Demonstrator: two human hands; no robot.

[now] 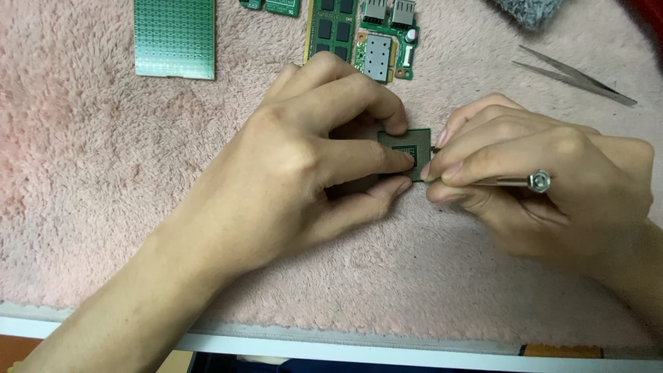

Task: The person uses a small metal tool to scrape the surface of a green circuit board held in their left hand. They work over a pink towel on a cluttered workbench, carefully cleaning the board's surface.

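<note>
A small square green processor chip (413, 141) lies on a fluffy pink cloth (103, 179). My left hand (311, 166) pinches it by its edges, with thumb below and fingers above and on top. My right hand (532, 179) grips a thin metal tool (514, 182) with a round silver end; its tip sits at the chip's right edge, hidden by my fingers.
A green perforated board (175, 38) lies at the top left. Further green circuit boards, one with memory chips (333, 31) and one with metal ports (387, 41), sit at the top centre. Metal tweezers (573, 76) rest at the right. The cloth ends at a white table edge (345, 345).
</note>
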